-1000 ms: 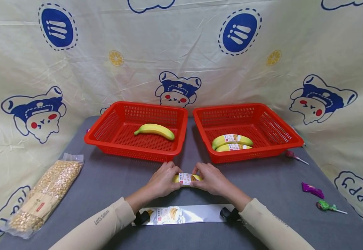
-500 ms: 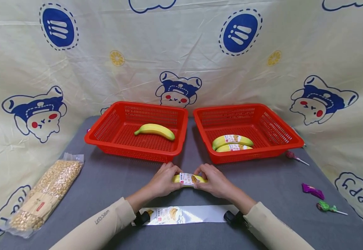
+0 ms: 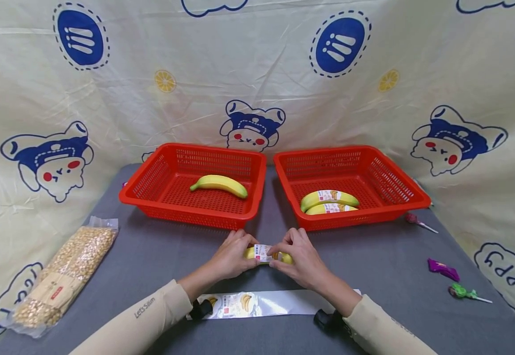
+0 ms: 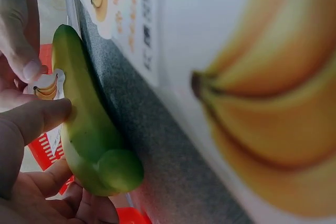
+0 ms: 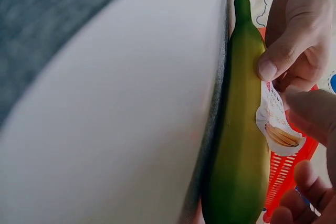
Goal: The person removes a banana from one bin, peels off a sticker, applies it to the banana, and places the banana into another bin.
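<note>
A yellow-green banana (image 3: 287, 258) lies crosswise on the grey table, in front of the gap between the baskets. My left hand (image 3: 234, 257) grips its left end, thumb on the near side and fingers round behind, as the left wrist view shows. A white banana-print label (image 5: 274, 119) sits on the banana; its right end curls up off the peel. My right hand (image 3: 301, 257) is over the label, fingertips touching its middle close to the left thumb. Below the wrists lies a shiny strip of labels (image 3: 279, 302).
The left red basket (image 3: 195, 217) holds one plain banana (image 3: 220, 184). In the right red basket (image 3: 373, 215) are two labelled bananas (image 3: 311, 200). A bag of pale grains (image 3: 64, 276) lies at left; lollipops (image 3: 461, 291) and a purple candy (image 3: 442, 269) lie at right.
My right hand first slides slightly right along the label, then comes back left, its fingertips now over the label's middle. The left hand keeps its grip on the banana.
</note>
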`<state>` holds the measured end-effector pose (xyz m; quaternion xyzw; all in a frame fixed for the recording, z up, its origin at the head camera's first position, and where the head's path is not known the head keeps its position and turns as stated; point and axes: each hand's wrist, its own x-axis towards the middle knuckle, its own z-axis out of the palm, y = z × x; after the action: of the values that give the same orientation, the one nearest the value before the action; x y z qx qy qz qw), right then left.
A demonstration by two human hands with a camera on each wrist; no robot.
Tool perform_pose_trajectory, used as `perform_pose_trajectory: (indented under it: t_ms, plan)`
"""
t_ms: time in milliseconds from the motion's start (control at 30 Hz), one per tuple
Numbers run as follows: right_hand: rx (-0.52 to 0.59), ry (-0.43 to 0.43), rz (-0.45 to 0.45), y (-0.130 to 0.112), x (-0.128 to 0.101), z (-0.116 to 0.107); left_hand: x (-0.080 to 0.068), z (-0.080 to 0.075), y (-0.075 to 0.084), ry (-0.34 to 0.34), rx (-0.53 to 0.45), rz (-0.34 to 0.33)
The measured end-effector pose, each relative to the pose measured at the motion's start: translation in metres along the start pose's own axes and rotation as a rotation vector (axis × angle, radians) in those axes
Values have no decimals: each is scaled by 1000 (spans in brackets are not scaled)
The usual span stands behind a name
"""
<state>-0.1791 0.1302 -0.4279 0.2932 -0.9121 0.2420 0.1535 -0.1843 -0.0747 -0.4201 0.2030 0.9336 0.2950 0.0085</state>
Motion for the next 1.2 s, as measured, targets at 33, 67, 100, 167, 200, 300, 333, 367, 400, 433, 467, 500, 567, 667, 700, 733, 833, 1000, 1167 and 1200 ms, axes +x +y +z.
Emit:
perform_pose_trajectory:
  t_ms: [33,67,100,167,200,300,333,367,400,433,467,500,567,667,700,733,833,1000,1167,1200]
  plan:
    - [-13,-2,4,1,0,1,0,0,0,-2,0,-1]
    - [-24,-3,8,1,1,1,0,0,0,-4,-1,-3]
    - [-36,-3,12,2,1,2,0,0,0,-6,-1,-3]
    - [-52,1,22,3,2,3,0,0,-1,-10,-4,-5]
    - [-56,2,31,3,3,4,1,0,-1,-11,-3,-3]
    - [-58,1,54,4,5,7,1,-1,-1,-12,-5,-3]
    - [-56,-4,63,4,6,8,1,-1,-2,-13,-5,-3]
    - [-54,-10,75,4,7,8,1,-1,-2,-13,-8,-2]
    - [-51,-18,86,4,7,9,1,-1,-2,-14,-10,-1]
    - [-48,-25,98,3,8,9,0,-2,-1,-15,-13,-1]
    - [-48,-31,110,3,8,10,0,-2,-1,-16,-14,1]
    - [-52,-36,120,3,8,10,0,-1,-1,-17,-15,2]
    - [-68,-41,138,4,7,10,0,-1,-1,-16,-15,3]
    - [-107,-36,140,6,5,9,0,-1,-1,-13,-15,-6]
    - [-119,-33,138,7,5,9,0,-1,-1,-13,-15,-11]
    - [-127,-30,138,8,4,8,0,-1,-1,-14,-15,-14]
    - [-123,-16,158,9,1,6,0,0,-1,-17,-15,-18]
    - [-100,-9,153,8,-1,4,-2,-2,0,-6,-20,-18]
    - [-44,-37,214,4,4,4,-1,-1,0,-14,-12,-29]
    - [-29,-50,248,4,4,4,-1,0,0,-15,-7,-30]
